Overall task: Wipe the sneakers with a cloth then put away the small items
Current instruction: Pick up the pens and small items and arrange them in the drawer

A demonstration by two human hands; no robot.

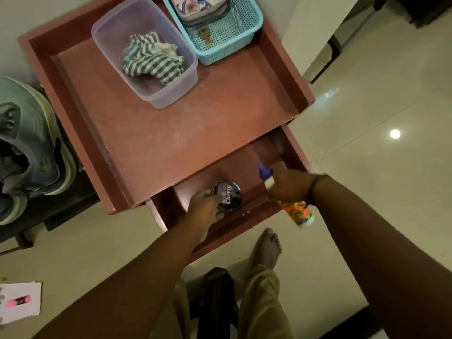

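**Tin and bottle at the open drawer**

While the left hand reaches into the open drawer, its fingers curl on the near edge of a round dark tin printed "Cherry", which sits low in the drawer; whether the tin rests on the drawer floor or is held just above it cannot be told. To that hand's right, the right hand grasps a small bottle around its middle, the purple nozzle sticking out beyond the fingers over the drawer and the orange patterned body trailing back toward the person past the drawer front. Beyond both hands lies the reddish table top. Farther out on it stands a clear plastic box holding a crumpled green-and-white striped cloth, and just right of that a blue mesh basket with a key and a flowered pouch. Well left of the left hand, grey-green sneakers sit on a dark rack.
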